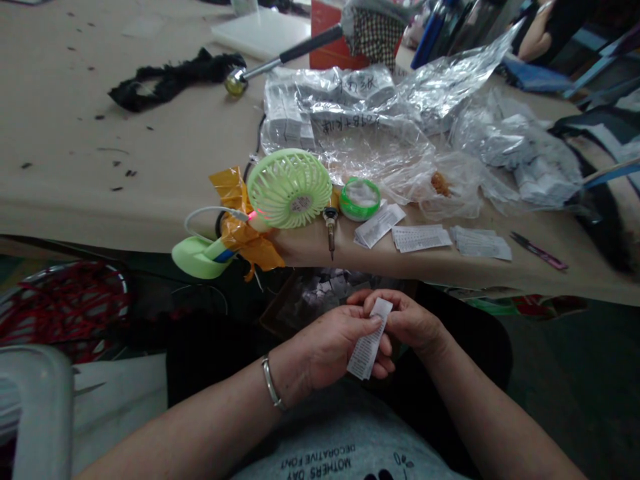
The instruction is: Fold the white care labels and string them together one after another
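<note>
- The left hand's [336, 335] fingers close on printed slips [367, 352], in front of the desk's [165, 173] near edge.
- The right hand's [414, 321] fingers curl at the slips' upper end; I cannot tell whether they pinch.
- Three slip piles [421, 238] lie near a green tub [359, 199].

Desk [190, 147] in smooth brown covering, draped over front edge. Far left: black fuzzy strip [170, 81], dark scraps [131, 173] scattered. Beside strip, yellow-ended tool [310, 44] with dark grip. Behind, white slab [263, 30], red box [324, 33]. Middle to right: crumpled clear bags [370, 150], some with handwriting, pale bundles inside. Front edge, left to right: pale-green fan [290, 190] with brown tape [233, 188], pointed tool [331, 233], green-rimmed tub [360, 200], three printed label stacks [421, 238], dark-and-pink snips [539, 251].
</note>
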`<state>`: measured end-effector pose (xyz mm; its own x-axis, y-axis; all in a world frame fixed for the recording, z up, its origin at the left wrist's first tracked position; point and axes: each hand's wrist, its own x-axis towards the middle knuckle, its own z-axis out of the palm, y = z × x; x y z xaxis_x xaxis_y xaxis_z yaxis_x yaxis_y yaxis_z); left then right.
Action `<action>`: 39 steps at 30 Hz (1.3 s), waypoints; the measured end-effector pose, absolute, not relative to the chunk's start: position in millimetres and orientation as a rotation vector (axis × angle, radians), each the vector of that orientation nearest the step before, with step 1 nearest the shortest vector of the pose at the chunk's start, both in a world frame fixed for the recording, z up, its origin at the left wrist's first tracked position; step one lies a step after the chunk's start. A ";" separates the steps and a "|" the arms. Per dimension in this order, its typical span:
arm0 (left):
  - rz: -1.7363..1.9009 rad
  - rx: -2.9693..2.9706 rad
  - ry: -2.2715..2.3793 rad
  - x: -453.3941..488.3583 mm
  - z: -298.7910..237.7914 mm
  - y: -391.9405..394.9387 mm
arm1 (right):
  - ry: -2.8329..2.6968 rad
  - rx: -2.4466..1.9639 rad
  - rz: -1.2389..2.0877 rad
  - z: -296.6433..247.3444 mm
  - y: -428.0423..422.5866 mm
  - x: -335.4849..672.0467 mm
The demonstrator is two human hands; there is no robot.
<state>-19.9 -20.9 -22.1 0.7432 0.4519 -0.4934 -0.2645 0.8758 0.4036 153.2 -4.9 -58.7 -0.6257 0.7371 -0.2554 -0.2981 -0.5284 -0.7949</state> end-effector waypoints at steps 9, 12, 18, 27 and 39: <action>0.415 0.406 0.687 -21.4 -23.4 -22.0 | -1.042 -0.878 2.103 -54.0 -7.0 147.2; 0.448 0.423 0.724 -22.1 -24.3 -22.6 | -1.178 -1.021 1.897 -50.3 -10.3 146.8; 0.547 0.416 0.778 -23.0 -22.5 -22.6 | -1.807 -1.308 0.955 -32.6 -20.0 146.1; 0.557 0.407 0.822 -24.1 -20.7 -23.5 | -2.068 -1.276 0.640 -28.8 -22.3 137.9; 0.576 0.397 0.807 -27.1 -25.4 -25.5 | -1.843 -1.334 0.896 -33.1 -23.3 133.0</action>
